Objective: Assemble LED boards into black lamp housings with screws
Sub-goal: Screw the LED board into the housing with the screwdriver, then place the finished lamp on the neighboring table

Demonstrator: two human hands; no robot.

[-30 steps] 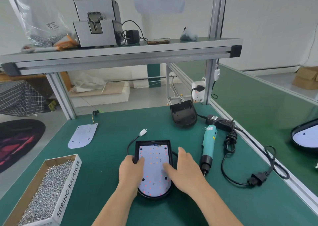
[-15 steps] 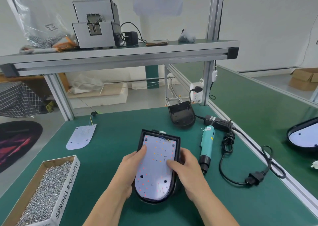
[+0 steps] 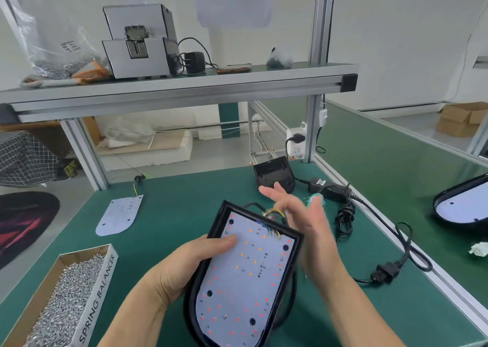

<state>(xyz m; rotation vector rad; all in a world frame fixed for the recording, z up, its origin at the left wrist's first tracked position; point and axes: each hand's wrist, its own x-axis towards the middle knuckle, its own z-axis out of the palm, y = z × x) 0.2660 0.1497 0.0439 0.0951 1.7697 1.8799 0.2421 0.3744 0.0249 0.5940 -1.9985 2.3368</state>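
LED board seated in black housing, lower centre; left hand grips edge, right hand spread, empty. Screw holes look unfilled; screwdriving likely remains.

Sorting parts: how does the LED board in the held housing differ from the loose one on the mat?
The held LED board sits in a black housing, tilted in the left hand; the loose LED board lies bare, flat on the green mat. The held board's red and orange dots show plainly; the loose board looks plain pale. Both have one rounded end and wires.
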